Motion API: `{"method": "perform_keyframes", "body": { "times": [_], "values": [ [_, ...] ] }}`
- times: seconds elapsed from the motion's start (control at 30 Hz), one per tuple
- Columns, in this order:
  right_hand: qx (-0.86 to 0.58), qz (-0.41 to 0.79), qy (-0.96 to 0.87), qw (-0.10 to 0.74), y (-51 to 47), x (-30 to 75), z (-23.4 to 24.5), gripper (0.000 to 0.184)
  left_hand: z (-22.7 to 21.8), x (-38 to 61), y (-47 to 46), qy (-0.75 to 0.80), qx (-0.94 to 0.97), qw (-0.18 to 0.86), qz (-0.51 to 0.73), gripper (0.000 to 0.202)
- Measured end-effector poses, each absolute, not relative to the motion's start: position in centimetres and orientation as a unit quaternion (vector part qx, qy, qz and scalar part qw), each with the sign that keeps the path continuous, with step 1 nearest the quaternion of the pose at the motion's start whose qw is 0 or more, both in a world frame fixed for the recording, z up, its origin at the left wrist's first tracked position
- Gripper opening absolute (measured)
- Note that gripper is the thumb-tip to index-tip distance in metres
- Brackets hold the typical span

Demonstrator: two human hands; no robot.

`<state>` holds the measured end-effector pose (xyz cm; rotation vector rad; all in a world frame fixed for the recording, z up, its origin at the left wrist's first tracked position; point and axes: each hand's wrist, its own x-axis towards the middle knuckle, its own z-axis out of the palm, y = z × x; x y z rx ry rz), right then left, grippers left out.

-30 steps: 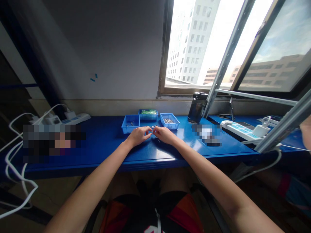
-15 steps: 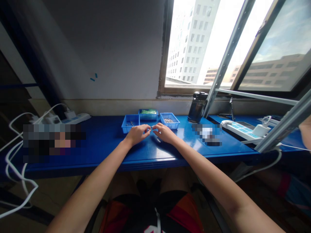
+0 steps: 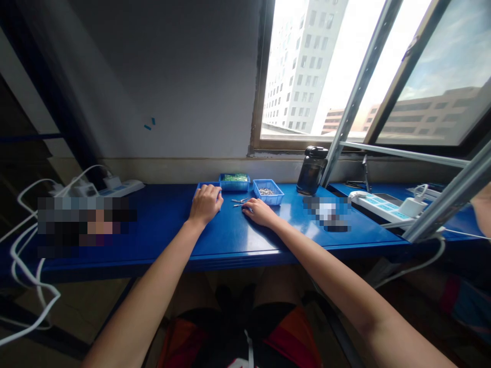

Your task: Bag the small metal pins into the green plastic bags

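My left hand [image 3: 207, 203] is over the left blue bin [image 3: 200, 187], its fingers bent down toward the inside. Its fingertips are hidden, so I cannot tell if they hold anything. My right hand [image 3: 258, 210] rests low on the blue tabletop with curled fingers. Its fingertips meet the end of a thin metal piece [image 3: 237, 205], and beside that lie several similar slim silvery pieces [image 3: 241, 200], too small to name. Just behind my right hand stands the right blue bin [image 3: 274, 198], holding many small metal pieces [image 3: 266, 191].
A third blue bin [image 3: 235, 187] with green packets is at the back. A dark bottle [image 3: 312, 171] stands by the metal post [image 3: 347, 107]. Power strips [image 3: 383, 205] and white cables [image 3: 17, 255] lie at the sides. Another person's arm [image 3: 482, 208] shows at the right edge.
My hands, together at a small metal piece before, are now apart. My left hand has moved left over the left bin. Metal pieces on the table between the hands are now uncovered.
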<state>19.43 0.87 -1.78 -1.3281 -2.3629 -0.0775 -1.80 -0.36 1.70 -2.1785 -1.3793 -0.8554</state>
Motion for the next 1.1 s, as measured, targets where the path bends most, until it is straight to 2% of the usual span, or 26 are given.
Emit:
{"method": "perform_keyframes", "body": {
  "times": [0.13, 0.23, 0.3, 0.5, 0.83, 1.1],
  "values": [
    [-0.493, -0.021, -0.838, 0.233, 1.0, 19.4, -1.9, 0.030, 1.1, -0.6, -0.9, -0.414, -0.873, 0.139, -0.217, 0.027],
    [-0.484, -0.025, -0.844, 0.232, 1.2, 19.3, -1.9, 0.035, 0.6, -0.2, -0.9, -0.402, -0.896, 0.102, -0.159, 0.027],
    [-0.476, -0.028, -0.850, 0.222, 1.3, 19.3, -1.9, 0.032, 0.5, -0.1, -0.9, -0.406, -0.898, 0.088, -0.144, 0.027],
    [-0.497, -0.012, -0.835, 0.234, 1.1, 19.4, -1.8, 0.019, 0.4, -0.3, -0.8, -0.426, -0.889, 0.054, -0.157, 0.025],
    [-0.488, 0.000, -0.841, 0.234, 1.3, 19.6, -1.6, 0.016, 0.5, -0.3, -0.8, -0.464, -0.871, 0.037, -0.159, 0.028],
    [-0.401, 0.038, -0.875, 0.269, 0.3, 19.4, -1.2, 0.014, 0.5, -0.2, -1.0, -0.443, -0.872, 0.054, -0.199, 0.029]
  ]
}}
